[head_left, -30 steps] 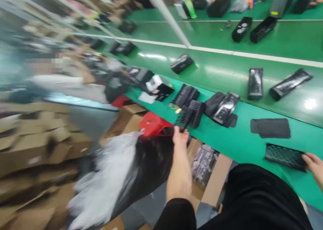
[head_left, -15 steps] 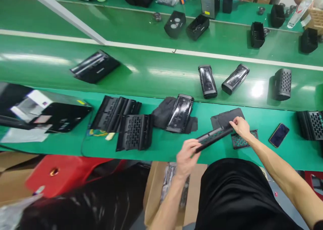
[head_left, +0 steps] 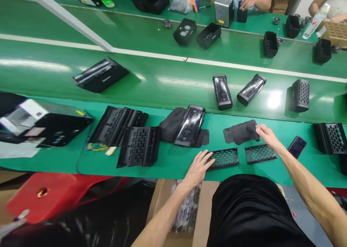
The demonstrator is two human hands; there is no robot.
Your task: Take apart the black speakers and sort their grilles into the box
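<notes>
Perforated grille (head_left: 223, 157) lies flat, its left end touching the left grip (head_left: 199, 165).

Left hand (head_left: 200, 164) is lying palm down, fingers spread and extending forward. Left forearm (head_left: 165, 214) is rising bare from the lower edge. Right hand (head_left: 267, 135) is reaching farther forward, knuckles up, fingers curling downward together; grip cannot be determined. Right forearm (head_left: 306, 189) is stretching bare, diagonally from lower right.
</notes>
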